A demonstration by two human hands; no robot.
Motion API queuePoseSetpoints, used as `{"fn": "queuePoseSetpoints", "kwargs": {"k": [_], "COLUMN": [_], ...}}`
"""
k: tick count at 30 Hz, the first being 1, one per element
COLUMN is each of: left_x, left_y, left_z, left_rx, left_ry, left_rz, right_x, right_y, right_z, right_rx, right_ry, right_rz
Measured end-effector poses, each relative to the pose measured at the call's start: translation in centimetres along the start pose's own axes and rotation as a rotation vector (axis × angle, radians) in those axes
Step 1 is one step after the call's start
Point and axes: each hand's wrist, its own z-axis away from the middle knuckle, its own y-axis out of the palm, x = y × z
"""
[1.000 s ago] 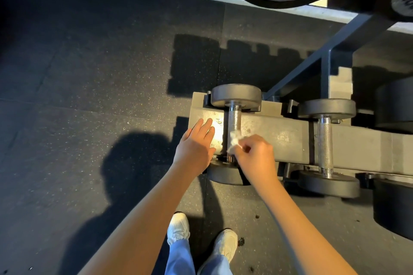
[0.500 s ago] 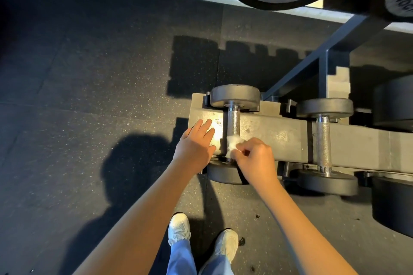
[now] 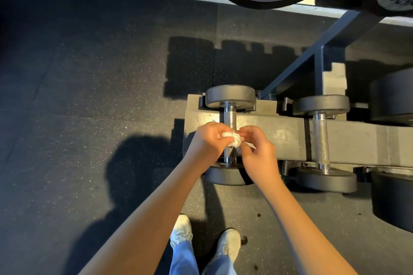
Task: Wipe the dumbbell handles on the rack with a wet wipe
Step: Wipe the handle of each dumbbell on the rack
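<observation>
while your left grip [image 3: 206,140] and right grip [image 3: 257,152] pinch the wadded wet wipe [image 3: 232,138] over the handle [image 3: 230,116], you risk skipping knurling.

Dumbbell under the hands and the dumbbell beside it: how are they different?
The end dumbbell has its handle partly hidden by the left hand, right hand and wet wipe; the next dumbbell shows its handle whole. The end dumbbell sits last on the rack; the next dumbbell has a bigger weight beside it. Both have dark round heads, rough silver handles, and lie across the rack.
</observation>
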Motion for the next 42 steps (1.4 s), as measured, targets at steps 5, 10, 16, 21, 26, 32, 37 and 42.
{"fn": "queuePoseSetpoints", "kwargs": {"k": [5,10,16,21,26,32,37,42], "left_x": [0.1,0.6,0.2,-0.4,0.0,-0.1,0.0,-0.4], "left_y": [-0.9,0.2,1.0,1.2,1.0,2.4,2.6,1.6], "left_z": [-0.7,-1.5,-0.6,-1.1,-2.1,0.2,0.0,-2.1], "left_rx": [-0.250,-0.334,-0.230,-0.287,-0.399,-0.338,-0.302,-0.382], "left_ry": [0.025,0.091,0.142,0.124,0.077,-0.052,-0.061,-0.029], "left_rz": [-0.025,-0.065,-0.157,-0.158,-0.087,-0.043,0.048,0.014], "right_x": [-0.6,-1.8,-2.0,-2.3,-2.3,-2.5,-2.6,-2.6], "right_y": [0.5,1.7,2.1,2.3,2.4,2.5,2.9,2.9], "right_z": [0.4,1.2,1.4,1.6,1.8,2.3,2.6,2.6], "right_rx": [-0.080,-0.055,-0.070,-0.117,-0.114,-0.127,-0.138,-0.137], "right_ry": [-0.036,-0.021,0.003,0.059,0.090,0.102,0.084,0.071], "right_rz": [0.032,0.117,0.094,0.093,0.084,0.087,0.119,0.115]}}
